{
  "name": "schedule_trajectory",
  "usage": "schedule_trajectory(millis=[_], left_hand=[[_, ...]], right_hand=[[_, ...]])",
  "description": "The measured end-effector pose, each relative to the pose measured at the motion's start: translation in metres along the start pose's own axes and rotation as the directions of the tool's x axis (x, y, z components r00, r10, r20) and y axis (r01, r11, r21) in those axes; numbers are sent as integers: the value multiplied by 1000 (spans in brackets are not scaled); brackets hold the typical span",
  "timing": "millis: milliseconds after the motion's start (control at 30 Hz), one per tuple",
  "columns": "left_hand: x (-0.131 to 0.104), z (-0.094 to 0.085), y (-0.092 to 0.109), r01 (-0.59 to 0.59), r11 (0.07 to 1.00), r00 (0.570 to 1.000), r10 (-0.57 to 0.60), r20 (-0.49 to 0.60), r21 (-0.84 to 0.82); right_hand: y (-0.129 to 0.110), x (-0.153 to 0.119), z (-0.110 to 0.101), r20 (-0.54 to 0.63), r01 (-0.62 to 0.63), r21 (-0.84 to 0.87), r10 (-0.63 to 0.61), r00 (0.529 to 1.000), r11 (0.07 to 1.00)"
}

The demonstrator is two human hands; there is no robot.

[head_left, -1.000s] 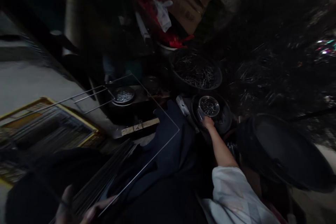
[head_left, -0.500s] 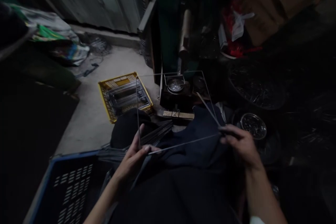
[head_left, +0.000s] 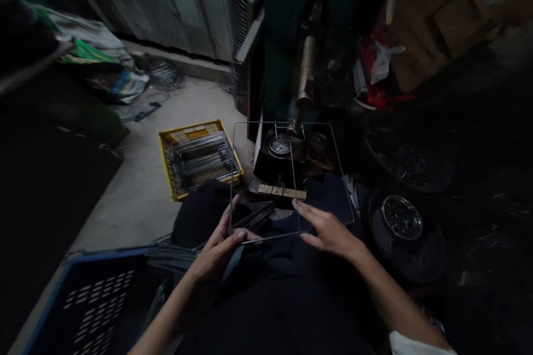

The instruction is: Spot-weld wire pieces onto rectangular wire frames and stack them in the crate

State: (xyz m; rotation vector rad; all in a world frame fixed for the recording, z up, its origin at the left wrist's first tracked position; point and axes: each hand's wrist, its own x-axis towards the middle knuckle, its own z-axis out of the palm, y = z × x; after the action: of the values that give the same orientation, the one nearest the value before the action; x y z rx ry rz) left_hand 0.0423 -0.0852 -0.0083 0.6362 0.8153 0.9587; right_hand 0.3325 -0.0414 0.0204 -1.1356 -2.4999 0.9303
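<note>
My left hand (head_left: 222,241) is closed on the near left corner of a thin rectangular wire frame (head_left: 232,177), with the thumb along its near side. The frame reaches out over my lap, and its far side lies at the machine's tip, where a small U-shaped wire piece shows. A straight wire rod (head_left: 293,172) runs from the far side to the near side, across the frame's middle. My right hand (head_left: 327,230) holds the rod's near end against the frame, fingers and thumb around it. More wire pieces (head_left: 258,213) lie in a bundle across my left thigh.
Ahead stands a machine with a cylindrical arm (head_left: 307,72) above a dish of small metal bits (head_left: 280,147). A yellow crate (head_left: 165,175) holds stacked wire frames. A blue crate (head_left: 45,310) stands at near left. To the right is a round dish (head_left: 402,217) with shiny bits.
My right hand has moved left with the rod, from the frame's near right corner to the middle of its near side. The rod now lies lengthwise across the frame instead of slanting at the right.
</note>
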Motion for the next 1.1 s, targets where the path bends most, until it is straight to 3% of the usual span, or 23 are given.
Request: schedule_trajectory(millis=[467, 900, 1100], left_hand=[[17, -6, 1, 41, 999, 999, -41, 7, -4], [33, -8, 14, 24, 1000, 998, -25, 53, 4], [30, -5, 11, 15, 1000, 999, -14, 32, -24]], right_hand=[[12, 7, -5, -24, -73, 79, 75, 997, 994], [19, 20, -15, -47, -56, 60, 59, 997, 997], [15, 19, -16, -32, -82, 86, 85, 996, 993]])
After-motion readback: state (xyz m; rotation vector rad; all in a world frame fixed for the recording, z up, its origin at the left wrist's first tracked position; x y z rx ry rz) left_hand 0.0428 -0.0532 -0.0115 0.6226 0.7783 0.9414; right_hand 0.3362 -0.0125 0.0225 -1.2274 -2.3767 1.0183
